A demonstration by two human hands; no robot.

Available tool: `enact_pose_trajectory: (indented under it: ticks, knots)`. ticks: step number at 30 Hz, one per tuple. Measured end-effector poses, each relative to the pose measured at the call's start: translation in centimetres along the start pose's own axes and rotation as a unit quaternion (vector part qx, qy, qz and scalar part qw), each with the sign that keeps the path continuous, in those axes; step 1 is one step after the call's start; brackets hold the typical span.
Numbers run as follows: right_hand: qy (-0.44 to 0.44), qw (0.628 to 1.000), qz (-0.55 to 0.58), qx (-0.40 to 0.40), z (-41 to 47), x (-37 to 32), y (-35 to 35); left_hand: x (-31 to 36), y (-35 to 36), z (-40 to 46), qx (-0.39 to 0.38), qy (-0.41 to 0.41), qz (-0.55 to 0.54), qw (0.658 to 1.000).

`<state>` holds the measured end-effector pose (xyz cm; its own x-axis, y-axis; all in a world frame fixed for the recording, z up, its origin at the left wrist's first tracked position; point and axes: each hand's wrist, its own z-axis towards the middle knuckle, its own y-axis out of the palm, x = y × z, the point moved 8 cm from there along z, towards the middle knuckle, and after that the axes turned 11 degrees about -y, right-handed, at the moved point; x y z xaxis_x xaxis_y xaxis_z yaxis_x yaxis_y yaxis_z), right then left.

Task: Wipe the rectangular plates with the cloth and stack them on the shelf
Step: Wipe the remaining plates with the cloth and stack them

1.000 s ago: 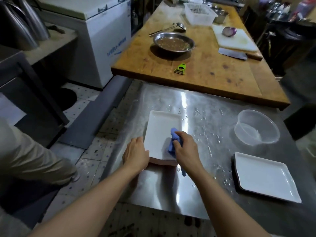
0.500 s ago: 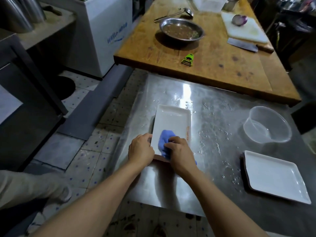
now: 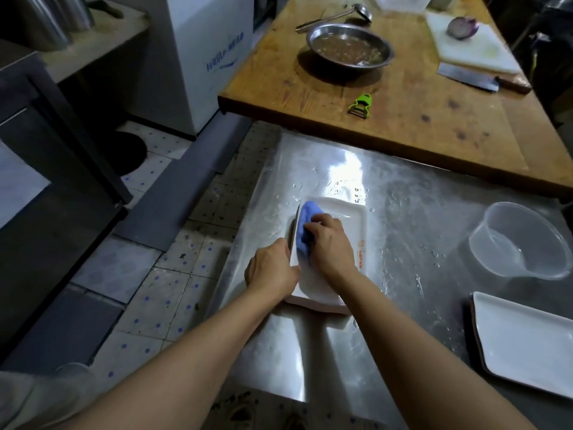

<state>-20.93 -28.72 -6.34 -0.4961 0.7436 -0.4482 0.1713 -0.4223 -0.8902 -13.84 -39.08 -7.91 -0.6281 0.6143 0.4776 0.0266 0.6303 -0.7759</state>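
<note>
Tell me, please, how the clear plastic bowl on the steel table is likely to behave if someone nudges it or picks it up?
The clear plastic bowl looks thin-walled and nearly empty, so it is probably light and a little flexible. Water droplets cover the steel table around it, so a nudge would likely make it slide easily. Its wide, low shape suggests it would slide rather than tip.

Wet steel table (image 3: 403, 212) bearing two white plates (image 3: 347, 231) (image 3: 527, 342), clear plastic bowl (image 3: 521, 240)

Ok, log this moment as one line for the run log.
step: wiping plate | left hand: holds plate edge | right hand: presses blue cloth on plate | second plate: waiting, right | stacked: not yet
</note>
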Motion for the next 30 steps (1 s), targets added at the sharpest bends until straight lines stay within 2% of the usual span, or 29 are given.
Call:
enact_pose_trajectory:
  ticks: [4, 13, 23, 30]
  knots:
    - [-0.01, 0.993, -0.121, -0.013, 1.9, 0.6, -0.1, 0.6, 0.2, 0.2, 0.018, 0.009, 0.027, 0.999]
    - [0.034, 0.97, -0.241, -0.025, 0.1, 5.4, -3.2, 0.9, 0.8, 0.2, 0.033, 0.016, 0.033, 0.999]
    - [-0.009, 0.985, -0.162, -0.053, -5.4, 2.1, -2.6, 0.4, 1.3, 0.8, 0.034, -0.004, 0.022, 0.999]
    - [-0.003, 0.992, -0.055, -0.115, -8.6, 0.0, -1.9, 0.7, 0.8, 1.0, 0.015, -0.001, 0.065, 0.998]
